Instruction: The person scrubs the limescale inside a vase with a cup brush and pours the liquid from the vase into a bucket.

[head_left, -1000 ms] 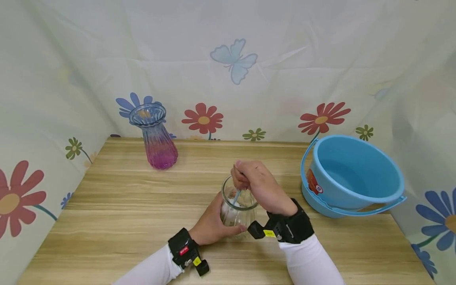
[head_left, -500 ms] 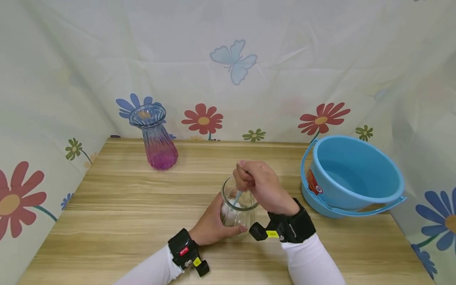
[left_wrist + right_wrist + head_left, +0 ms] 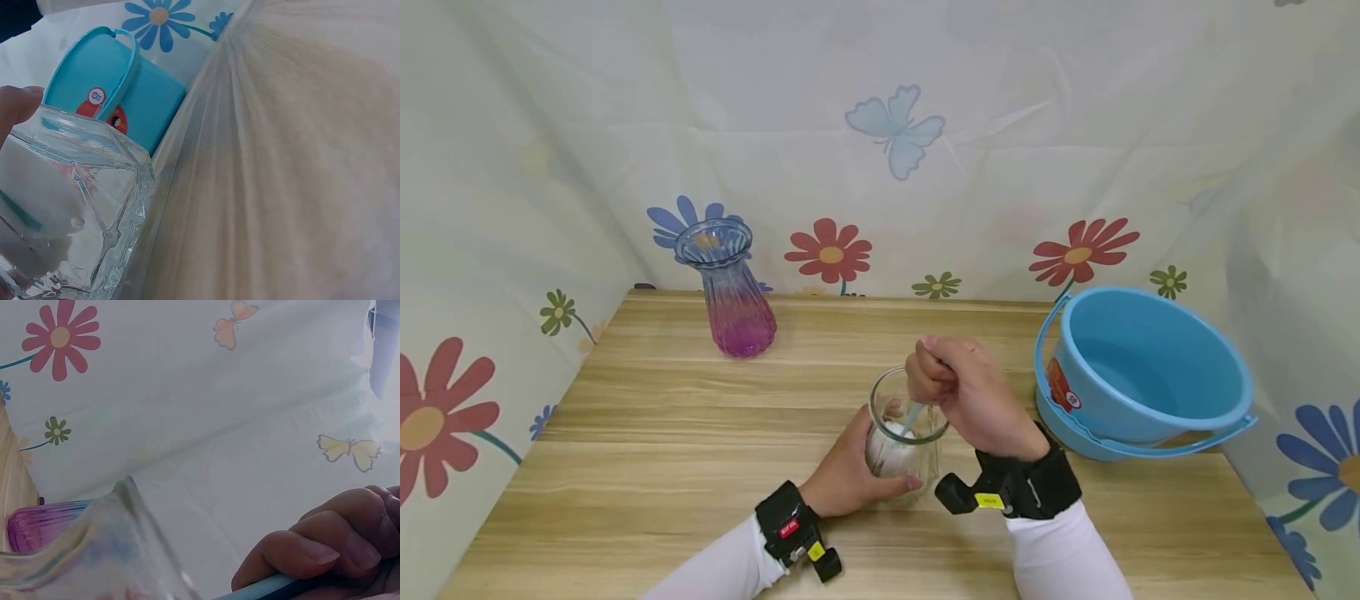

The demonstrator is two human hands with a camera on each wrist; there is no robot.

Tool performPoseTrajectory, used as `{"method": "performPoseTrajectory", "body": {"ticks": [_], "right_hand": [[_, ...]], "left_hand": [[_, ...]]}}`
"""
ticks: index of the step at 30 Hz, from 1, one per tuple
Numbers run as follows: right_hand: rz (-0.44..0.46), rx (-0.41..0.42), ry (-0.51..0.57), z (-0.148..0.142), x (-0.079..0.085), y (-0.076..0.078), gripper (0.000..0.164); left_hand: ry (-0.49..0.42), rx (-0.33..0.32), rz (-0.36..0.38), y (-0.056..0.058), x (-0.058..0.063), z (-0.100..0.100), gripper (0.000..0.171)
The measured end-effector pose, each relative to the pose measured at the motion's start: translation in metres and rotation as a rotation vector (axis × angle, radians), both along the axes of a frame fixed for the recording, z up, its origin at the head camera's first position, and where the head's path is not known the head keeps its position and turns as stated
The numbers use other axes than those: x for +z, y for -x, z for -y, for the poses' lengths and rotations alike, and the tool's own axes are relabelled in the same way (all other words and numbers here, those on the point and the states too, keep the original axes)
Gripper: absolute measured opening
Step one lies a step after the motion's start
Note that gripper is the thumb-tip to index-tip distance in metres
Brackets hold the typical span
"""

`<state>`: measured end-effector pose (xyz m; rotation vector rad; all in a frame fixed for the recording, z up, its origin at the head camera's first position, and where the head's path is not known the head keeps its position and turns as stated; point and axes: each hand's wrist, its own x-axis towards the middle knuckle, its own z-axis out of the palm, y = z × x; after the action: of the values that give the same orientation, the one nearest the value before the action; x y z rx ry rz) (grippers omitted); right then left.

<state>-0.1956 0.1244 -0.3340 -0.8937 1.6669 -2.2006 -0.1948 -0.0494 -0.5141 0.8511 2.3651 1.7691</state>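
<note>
A clear glass jar with a thick round rim stands on the wooden table. My left hand grips its side, thumb across the front and fingers round the back. My right hand holds the light blue handle of a cup brush just over the rim, fingers curled round it. Inside the jar, the brush's white head lies against the left wall. The right wrist view shows the fingers wrapped on the blue handle beside the jar's blurred glass. Faceted glass fills the left wrist view's lower left.
A ribbed blue-to-purple vase stands at the table's back left. At the right sits a light blue bucket, its handle hanging down in front. A white curtain printed with flowers and butterflies encloses the table.
My right hand has shifted right, so the brush handle leans further right and more of the white head shows. My left hand keeps its grip on the jar, almost unmoved.
</note>
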Motion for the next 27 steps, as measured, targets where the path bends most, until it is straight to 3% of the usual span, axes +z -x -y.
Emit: {"method": "performPoseTrajectory", "body": {"ticks": [10, 15, 27], "right_hand": [[-0.126, 0.018, 0.164, -0.013, 0.018, -0.009, 0.042], [-0.133, 0.018, 0.243, -0.018, 0.023, -0.011, 0.043], [-0.131, 0.006, 0.185, -0.010, 0.015, -0.008, 0.043]], "left_hand": [[0.024, 0.003, -0.017, 0.003, -0.005, 0.002, 0.098], [0.018, -0.002, -0.001, 0.002, -0.005, 0.002, 0.099], [0.013, 0.007, -0.010, 0.002, -0.002, 0.001, 0.095]]}}
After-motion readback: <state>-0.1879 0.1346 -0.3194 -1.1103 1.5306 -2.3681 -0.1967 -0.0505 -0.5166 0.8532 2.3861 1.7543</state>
